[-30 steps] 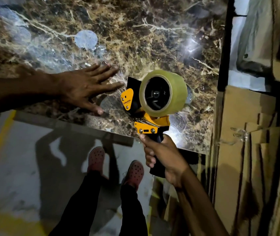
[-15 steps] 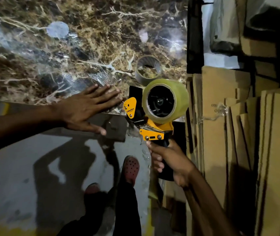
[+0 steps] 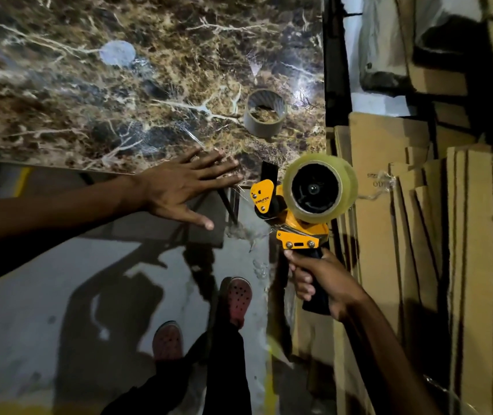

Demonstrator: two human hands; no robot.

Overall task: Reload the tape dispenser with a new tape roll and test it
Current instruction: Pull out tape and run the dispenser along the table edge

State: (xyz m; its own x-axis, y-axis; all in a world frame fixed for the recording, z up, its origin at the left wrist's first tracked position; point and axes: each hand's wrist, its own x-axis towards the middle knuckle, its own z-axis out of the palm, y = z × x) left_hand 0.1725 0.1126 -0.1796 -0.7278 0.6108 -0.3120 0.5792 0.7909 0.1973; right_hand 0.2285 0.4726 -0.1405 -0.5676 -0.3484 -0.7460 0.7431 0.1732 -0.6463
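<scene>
While the right hand [image 3: 326, 280] stayed clamped on the handle, the tape dispenser [image 3: 299, 214], new tape roll [image 3: 321, 187] mounted, had drawn back off the table edge [image 3: 59, 166]; the left hand [image 3: 185, 190], fingers flat, remained there. Testing seemed under way. Any clear tape strip was hard to make out.

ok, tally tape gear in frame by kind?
Tape dispenser: 1, handle in the right hand
Loaded tape roll: 1
Empty cardboard core: 1, on the table
Total: 3
</scene>
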